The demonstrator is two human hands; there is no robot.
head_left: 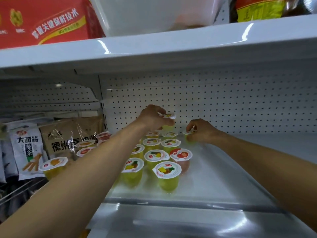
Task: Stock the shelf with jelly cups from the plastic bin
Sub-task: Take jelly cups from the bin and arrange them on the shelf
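my left hand grips a yellow jelly cup, tilted, in the air above the back rows, at 12 o'clock of the cluster. my right hand pinches a second cup at its lid rim, low at the back of the shelf, about 1 o'clock of the cluster; i cannot tell if it has touched down. the stocked cups stand upright in rough rows, mostly yellow, with a red-lidded cup at 3 o'clock. i judge the job partway: the shelf from 3 o'clock on has room. the white plastic bin sits above at 12 o'clock, its contents hidden.
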